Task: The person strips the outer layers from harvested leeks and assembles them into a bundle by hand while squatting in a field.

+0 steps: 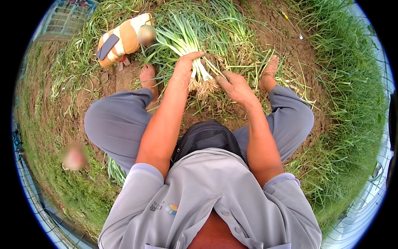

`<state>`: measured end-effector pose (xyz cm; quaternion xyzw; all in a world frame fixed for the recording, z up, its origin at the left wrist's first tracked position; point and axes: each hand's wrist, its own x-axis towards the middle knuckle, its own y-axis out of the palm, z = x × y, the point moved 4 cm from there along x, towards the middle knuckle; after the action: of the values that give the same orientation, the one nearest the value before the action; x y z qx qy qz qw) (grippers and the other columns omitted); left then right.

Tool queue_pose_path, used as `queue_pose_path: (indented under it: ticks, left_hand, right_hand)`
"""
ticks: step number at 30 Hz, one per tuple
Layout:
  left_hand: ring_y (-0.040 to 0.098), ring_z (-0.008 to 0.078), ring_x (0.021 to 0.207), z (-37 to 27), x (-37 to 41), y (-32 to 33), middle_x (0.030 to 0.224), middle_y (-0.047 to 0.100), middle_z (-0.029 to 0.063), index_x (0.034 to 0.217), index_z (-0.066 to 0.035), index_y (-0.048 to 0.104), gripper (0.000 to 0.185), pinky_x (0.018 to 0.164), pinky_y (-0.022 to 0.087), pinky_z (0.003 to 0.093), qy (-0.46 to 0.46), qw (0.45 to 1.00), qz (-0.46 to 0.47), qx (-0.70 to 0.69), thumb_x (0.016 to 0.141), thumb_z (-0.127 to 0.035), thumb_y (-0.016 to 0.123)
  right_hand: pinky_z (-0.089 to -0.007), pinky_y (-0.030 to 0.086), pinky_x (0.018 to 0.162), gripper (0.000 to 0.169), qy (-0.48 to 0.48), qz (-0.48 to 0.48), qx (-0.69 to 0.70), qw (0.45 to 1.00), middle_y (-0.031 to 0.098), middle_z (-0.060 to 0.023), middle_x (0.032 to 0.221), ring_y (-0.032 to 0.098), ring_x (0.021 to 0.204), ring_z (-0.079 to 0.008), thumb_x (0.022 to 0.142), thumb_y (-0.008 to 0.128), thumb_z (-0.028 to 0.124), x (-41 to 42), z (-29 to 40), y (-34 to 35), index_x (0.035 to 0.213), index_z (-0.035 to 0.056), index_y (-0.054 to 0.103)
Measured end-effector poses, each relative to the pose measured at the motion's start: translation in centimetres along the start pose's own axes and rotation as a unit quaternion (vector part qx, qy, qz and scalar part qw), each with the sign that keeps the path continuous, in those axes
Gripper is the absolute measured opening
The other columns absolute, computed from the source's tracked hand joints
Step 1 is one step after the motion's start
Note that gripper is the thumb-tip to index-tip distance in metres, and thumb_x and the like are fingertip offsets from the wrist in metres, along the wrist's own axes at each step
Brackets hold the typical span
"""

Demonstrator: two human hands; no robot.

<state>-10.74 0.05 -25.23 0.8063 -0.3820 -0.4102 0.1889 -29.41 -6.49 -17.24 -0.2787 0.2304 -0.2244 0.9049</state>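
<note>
My left hand is closed around a bunch of green onions, its thumb laid across the white stems. The green leaves fan out away from me, and the tan roots hang towards my body. My right hand, just right of the roots, pinches a thin pale stalk that slants out from the bunch. Its fingertips are partly hidden by the hand itself. Beyond both hands a heap of green onions lies on the ground, with stripped leaves strewn nearer.
At the left a cushion-like striped bundle carries a smartphone. A tool with a yellow handle lies on the soil at the upper right. Dense green plants line the right side. A plastic crate stands at the upper left.
</note>
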Motion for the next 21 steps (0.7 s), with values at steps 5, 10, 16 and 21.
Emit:
queue_pose_path:
  ticks: [5, 10, 16, 21]
  left_hand:
    - [0.065, 0.0183, 0.058, 0.3, -0.8, 1.8, 0.081, 0.071, 0.0164, 0.100, 0.005, 0.065, 0.019, 0.052, 0.057, 0.0322, 0.045, 0.998, -0.016, 0.042, 0.083, -0.003, 0.069]
    - [0.065, 0.0161, 0.059, -1.4, -0.5, 1.7, 0.076, 0.070, 0.0103, 0.091, 0.002, 0.069, 0.012, 0.053, 0.057, 0.0302, 0.101, 0.994, -0.024, 0.038, 0.087, -0.009, 0.067]
    - [0.064, 0.0114, 0.059, -4.1, -1.0, 0.5, 0.077, 0.066, 0.0066, 0.099, 0.002, 0.062, 0.016, 0.050, 0.058, 0.0291, 0.034, 0.999, 0.028, 0.018, 0.088, -0.009, 0.068]
    - [0.065, 0.0138, 0.058, -1.4, -1.8, 1.7, 0.077, 0.070, 0.0099, 0.101, 0.007, 0.070, 0.021, 0.050, 0.056, 0.0272, -0.024, 0.994, 0.065, 0.082, 0.086, -0.007, 0.068]
  right_hand:
    - [-0.0342, 0.044, 0.062, 0.034, 0.079, 0.061, 0.110, 0.989, 0.057, -0.0057, 0.074, 0.052, 0.066, -0.0160, 0.100, 0.055, 0.033, -1.1, -3.2, -0.7, 0.104, -0.0010, 0.060]
    - [-0.0382, 0.049, 0.068, 0.032, 0.044, 0.073, 0.019, 0.996, 0.061, -0.0105, 0.073, 0.059, 0.068, -0.0253, 0.096, 0.055, 0.031, -2.4, -4.9, -0.9, 0.094, 0.0001, 0.063]
    - [-0.0463, 0.048, 0.091, 0.039, 0.075, -0.156, -0.190, 0.966, 0.069, -0.0189, 0.109, 0.064, 0.106, -0.0382, 0.090, 0.059, 0.038, -2.1, -5.5, -4.5, 0.114, 0.0070, 0.067]
    - [-0.0417, 0.050, 0.092, 0.064, 0.003, -0.186, 0.106, 0.977, 0.070, -0.0152, 0.112, 0.066, 0.106, -0.0316, 0.084, 0.070, 0.049, 3.7, -1.2, -5.7, 0.132, 0.0070, 0.059]
